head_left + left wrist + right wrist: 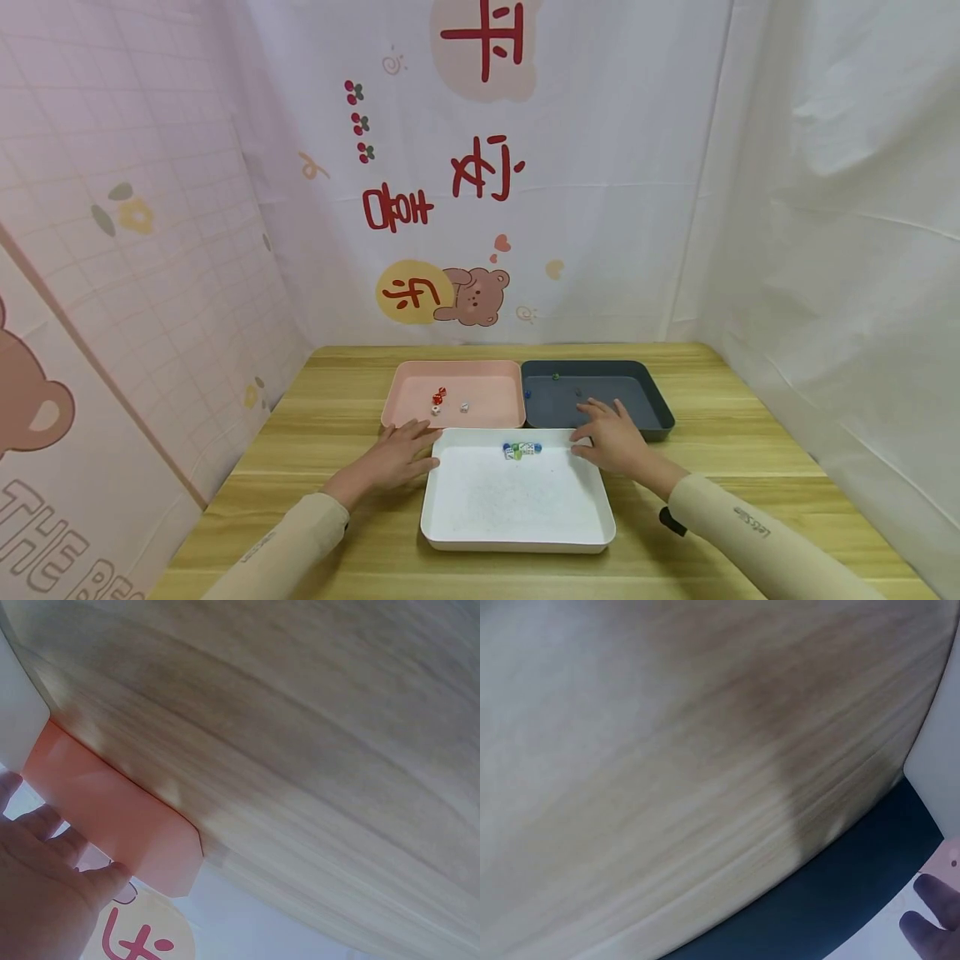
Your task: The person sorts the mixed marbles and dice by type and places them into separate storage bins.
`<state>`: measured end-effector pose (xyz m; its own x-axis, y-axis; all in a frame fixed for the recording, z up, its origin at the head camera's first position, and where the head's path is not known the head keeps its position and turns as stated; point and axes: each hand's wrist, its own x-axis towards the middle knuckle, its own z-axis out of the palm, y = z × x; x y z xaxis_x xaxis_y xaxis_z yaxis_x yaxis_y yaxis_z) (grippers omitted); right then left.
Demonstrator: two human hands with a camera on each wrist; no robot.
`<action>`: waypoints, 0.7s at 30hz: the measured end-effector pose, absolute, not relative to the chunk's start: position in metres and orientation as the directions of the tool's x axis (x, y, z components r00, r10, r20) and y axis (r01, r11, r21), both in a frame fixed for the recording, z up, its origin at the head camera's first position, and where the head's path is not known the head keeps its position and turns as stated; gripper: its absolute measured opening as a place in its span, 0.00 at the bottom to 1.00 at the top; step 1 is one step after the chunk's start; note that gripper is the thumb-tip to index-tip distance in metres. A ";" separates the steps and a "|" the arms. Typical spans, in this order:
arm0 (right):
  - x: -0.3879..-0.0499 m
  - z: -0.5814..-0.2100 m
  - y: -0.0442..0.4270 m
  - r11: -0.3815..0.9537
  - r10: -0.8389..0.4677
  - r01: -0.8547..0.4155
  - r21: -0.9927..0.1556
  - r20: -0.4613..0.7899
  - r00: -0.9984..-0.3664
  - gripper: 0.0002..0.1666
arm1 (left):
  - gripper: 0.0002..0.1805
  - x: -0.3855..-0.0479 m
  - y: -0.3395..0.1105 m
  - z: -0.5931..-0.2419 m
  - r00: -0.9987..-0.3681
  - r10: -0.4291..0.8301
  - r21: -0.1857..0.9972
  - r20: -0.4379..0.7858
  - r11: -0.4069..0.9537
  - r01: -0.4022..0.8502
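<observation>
A white tray (517, 508) lies at the front of the table, with several white dice (527, 448) and blue and green beads (517, 454) clustered near its far edge. My left hand (401, 454) is at the tray's far left corner, fingers spread and relaxed, beside the pink tray (487, 383). My right hand (611, 437) is at the far right corner, its fingers loosely bent and reaching over the near edge of the dark blue tray (622, 387). Neither hand holds anything that shows. In the left wrist view, fingers (71, 844) extend along the pink tray's rim.
Red dice (438, 398) and white dice (464, 407) lie in the pink tray. A few small green and blue pieces (556, 377) are in the dark blue tray. Behind stands a printed white cloth (615, 167); the wooden table (720, 467) extends to both sides.
</observation>
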<state>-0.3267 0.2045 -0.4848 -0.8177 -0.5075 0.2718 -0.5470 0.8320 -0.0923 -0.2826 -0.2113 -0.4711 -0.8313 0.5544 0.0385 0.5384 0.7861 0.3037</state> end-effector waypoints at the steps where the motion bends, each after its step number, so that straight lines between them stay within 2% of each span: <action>1: -0.327 -0.485 0.204 0.837 -0.506 -0.542 -0.081 0.267 -0.820 0.09 | 0.34 -0.283 -0.211 -0.471 -0.831 0.555 0.304 0.040 0.785 0.539; 8: -0.322 -0.480 0.199 0.857 -0.500 -0.516 -0.022 0.212 -0.840 0.10 | 0.33 -0.282 -0.212 -0.472 -0.833 0.552 0.300 0.043 0.788 0.538; 12: -0.322 -0.480 0.197 0.863 -0.492 -0.505 -0.028 0.182 -0.851 0.10 | 0.34 -0.282 -0.212 -0.472 -0.835 0.549 0.299 0.042 0.790 0.535; 18: -0.322 -0.479 0.192 0.870 -0.474 -0.489 -0.057 0.173 -0.864 0.04 | 0.34 -0.283 -0.212 -0.473 -0.834 0.550 0.298 0.042 0.790 0.536; 21: -0.321 -0.478 0.190 0.874 -0.466 -0.481 -0.071 0.162 -0.870 0.04 | 0.33 -0.283 -0.212 -0.473 -0.833 0.552 0.295 0.045 0.789 0.539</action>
